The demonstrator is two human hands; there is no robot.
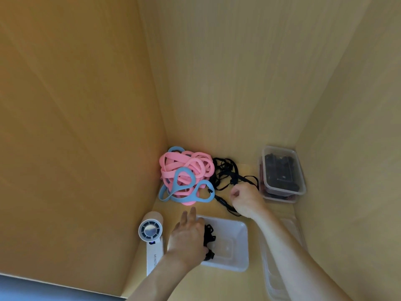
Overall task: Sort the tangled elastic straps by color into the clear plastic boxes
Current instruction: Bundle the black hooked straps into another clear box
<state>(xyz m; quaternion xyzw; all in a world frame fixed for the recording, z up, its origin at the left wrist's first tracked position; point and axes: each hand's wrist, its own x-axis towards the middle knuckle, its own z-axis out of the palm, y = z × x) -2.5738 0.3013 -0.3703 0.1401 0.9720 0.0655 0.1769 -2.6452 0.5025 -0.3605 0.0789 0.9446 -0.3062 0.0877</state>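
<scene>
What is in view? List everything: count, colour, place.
pink elastic straps: many, pink, tangled, back left corner
blue elastic straps: few, light blue, same tangle
black elastic straps: several, black, right of tangle
sorted black straps: bunch, black, in near box
open clear plastic box: one, clear, near centre
lidded clear plastic box: one, dark contents, back right
clear plastic pieces: unclear count, right edge
white handheld fan: one, white, left of open box
left hand: on sorted black straps
right hand: pinching black elastic straps

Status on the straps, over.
Left hand flat over black straps in near clear box. Right hand pinches loose black strap at the tangle. Pink and blue straps unsorted. Nothing blocks box.
</scene>
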